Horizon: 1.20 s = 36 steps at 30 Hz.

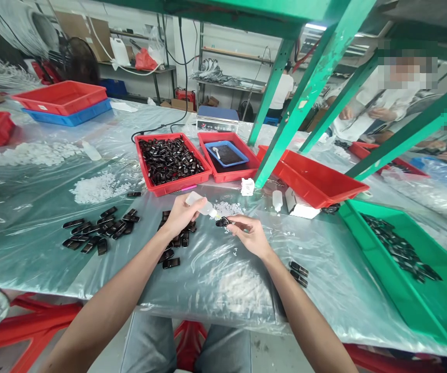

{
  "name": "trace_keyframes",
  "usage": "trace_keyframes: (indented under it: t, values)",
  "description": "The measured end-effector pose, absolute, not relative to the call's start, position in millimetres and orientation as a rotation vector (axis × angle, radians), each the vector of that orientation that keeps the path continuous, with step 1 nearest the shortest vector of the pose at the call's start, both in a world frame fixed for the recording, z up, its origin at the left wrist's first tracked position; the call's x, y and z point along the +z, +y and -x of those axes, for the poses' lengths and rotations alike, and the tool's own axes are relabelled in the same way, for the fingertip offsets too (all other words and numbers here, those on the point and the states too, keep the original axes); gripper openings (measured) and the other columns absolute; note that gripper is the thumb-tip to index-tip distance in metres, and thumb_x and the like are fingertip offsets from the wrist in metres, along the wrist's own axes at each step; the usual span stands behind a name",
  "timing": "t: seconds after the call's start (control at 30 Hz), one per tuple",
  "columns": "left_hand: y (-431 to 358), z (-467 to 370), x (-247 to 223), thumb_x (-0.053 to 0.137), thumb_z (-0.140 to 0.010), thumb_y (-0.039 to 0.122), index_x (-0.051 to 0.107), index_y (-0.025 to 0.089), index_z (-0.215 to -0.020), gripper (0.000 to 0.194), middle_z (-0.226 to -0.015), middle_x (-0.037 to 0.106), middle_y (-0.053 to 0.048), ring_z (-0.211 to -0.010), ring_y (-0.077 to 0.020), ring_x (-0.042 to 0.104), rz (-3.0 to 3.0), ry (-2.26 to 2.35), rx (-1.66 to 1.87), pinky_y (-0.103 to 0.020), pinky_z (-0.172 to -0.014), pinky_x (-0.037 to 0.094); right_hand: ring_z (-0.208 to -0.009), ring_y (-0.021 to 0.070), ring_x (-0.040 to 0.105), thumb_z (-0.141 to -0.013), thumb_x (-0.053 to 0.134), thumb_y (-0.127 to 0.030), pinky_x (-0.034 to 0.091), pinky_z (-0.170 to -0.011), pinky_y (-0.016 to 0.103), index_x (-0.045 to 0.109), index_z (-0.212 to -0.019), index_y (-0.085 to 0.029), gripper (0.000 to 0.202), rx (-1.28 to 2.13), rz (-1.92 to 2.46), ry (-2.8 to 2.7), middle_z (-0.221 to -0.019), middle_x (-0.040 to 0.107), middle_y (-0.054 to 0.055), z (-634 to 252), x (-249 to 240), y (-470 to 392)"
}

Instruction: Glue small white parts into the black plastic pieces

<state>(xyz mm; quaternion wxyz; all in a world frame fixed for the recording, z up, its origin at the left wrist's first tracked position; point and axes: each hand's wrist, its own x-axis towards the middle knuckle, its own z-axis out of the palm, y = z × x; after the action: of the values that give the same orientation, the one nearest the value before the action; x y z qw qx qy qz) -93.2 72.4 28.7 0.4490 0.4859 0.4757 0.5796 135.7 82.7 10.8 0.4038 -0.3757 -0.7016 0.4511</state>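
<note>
My left hand (182,213) is closed around a small translucent squeeze bottle (202,203), tilted with its nozzle down to the right. The nozzle tip is at or just above a small glossy black part (222,221), pinched between the fingers of my right hand (252,235). Whether the tip touches the part I cannot tell. Behind it lies a scatter of small white pieces (229,208). Several more black parts (171,263) lie beside and under my left wrist. Two black parts (299,273) rest to the right of my right forearm.
A red tray (157,191) full of black parts stands ahead, beside another red tray (227,177) holding a blue tray. A green bin (386,290) is at right, near green posts (301,98). More black parts (102,228) and white piles (99,187) lie left. Co-workers sit across the table.
</note>
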Motion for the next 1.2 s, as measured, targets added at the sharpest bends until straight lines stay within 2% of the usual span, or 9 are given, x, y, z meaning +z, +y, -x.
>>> trace_keyframes:
  t: [0.67,0.93,1.2]
  values:
    - [72.3,92.5,28.2,0.071,-0.080,0.047,0.066,0.015,-0.070,0.034,-0.049,0.052,0.002,-0.040,-0.0078,0.040,-1.251,1.209,1.439,-0.021,-0.039,0.031,-0.063,0.0167,0.059,-0.085,0.072,-0.045,0.045,-0.057,0.029,0.080,-0.099,-0.021,0.029,1.047,0.925,-1.858,-0.085,0.072,0.007,-136.8,17.8,81.9]
    - [67.0,92.3,32.2,0.070,-0.081,0.043,0.067,0.014,-0.072,0.030,-0.054,0.054,0.002,-0.045,-0.0075,0.041,-1.428,1.262,1.486,-0.021,-0.044,0.032,-0.062,0.0161,0.059,-0.086,0.071,-0.046,0.045,-0.055,0.028,0.080,-0.099,-0.020,0.030,1.018,0.919,-1.871,-0.083,0.072,0.007,-137.1,16.4,82.9]
    - [64.4,91.9,37.0,0.071,-0.080,0.041,0.068,0.014,-0.074,0.028,-0.060,0.059,0.002,-0.049,-0.0087,0.045,-1.513,1.270,1.480,-0.021,-0.048,0.037,-0.068,0.0169,0.061,-0.089,0.070,-0.039,0.044,-0.057,0.028,0.079,-0.100,-0.021,0.024,0.969,0.887,-1.911,-0.087,0.074,0.006,-137.6,15.7,84.0]
